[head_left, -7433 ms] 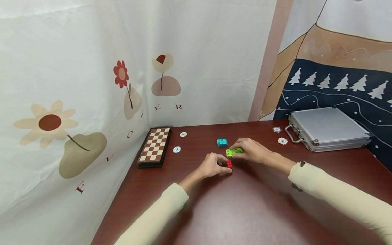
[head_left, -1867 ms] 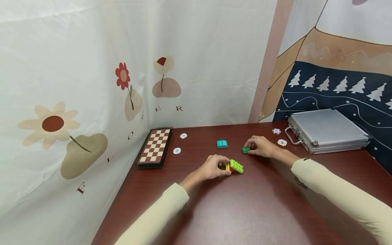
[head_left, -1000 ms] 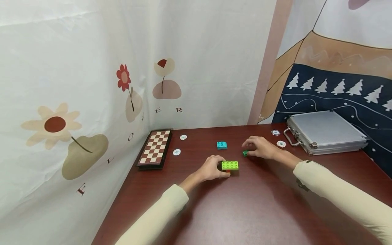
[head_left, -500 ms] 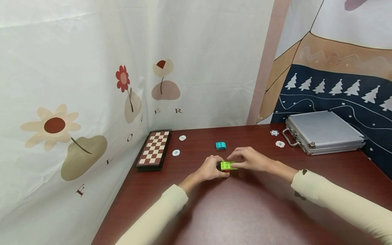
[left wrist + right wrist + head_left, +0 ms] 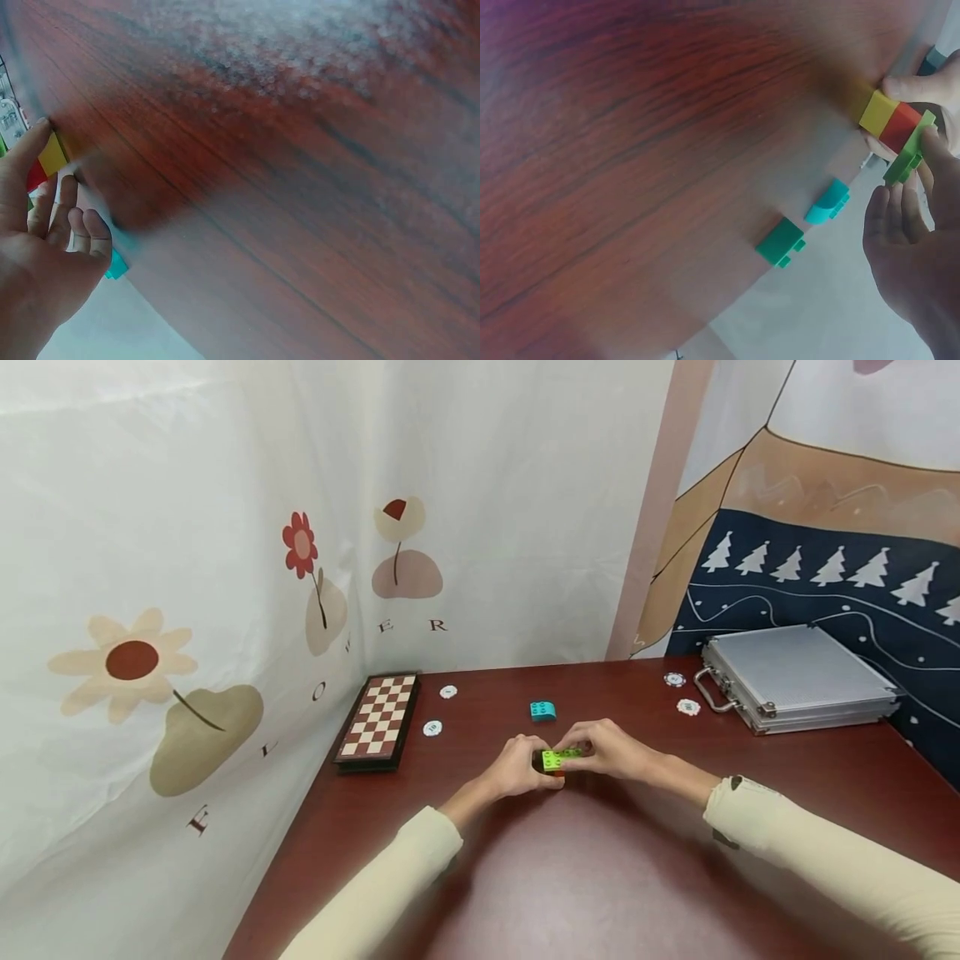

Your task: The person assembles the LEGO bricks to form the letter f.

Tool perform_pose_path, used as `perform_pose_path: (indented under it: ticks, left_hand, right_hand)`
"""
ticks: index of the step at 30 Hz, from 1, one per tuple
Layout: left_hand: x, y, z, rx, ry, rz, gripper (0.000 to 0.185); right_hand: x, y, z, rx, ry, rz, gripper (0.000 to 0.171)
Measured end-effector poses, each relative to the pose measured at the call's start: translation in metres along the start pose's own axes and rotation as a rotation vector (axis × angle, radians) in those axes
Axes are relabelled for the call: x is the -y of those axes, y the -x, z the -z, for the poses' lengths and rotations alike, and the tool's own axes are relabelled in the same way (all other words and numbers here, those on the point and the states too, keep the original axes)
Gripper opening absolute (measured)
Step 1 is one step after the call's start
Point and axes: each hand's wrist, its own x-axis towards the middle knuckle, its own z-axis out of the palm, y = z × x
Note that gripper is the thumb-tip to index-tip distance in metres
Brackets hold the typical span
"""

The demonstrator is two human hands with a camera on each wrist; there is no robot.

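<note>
Chessboard (image 5: 378, 720) left, case (image 5: 798, 677) right, block stack (image 5: 557, 759) between both hands.

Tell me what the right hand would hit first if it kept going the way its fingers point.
The right hand points leftward at the lime green brick, which its fingertips already touch. Just beyond are the left hand fingers, holding the stack from the other side.
</note>
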Motion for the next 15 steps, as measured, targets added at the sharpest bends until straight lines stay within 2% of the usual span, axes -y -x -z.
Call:
perform_pose_path:
  ticks: [7,11,15]
  left_hand:
    - [0.0013,-0.0008,0.0003,0.012,0.003,-0.005,0.048]
    - [0.0002,0.0011,0.0036,0.023,0.074,-0.003,0.053]
    - [-0.0022,0.0037,0.0094,-0.014,0.13,-0.001,0.05]
  right_hand:
    - [0.0014,-0.0014,0.0029,0.025,0.016,-0.012,0.025]
    - [0.0026,-0.0011,0.0031,0.033,0.016,-0.022,0.026]
    - [0.0038,-0.0008,0.0055,0.046,0.009,-0.01,0.028]
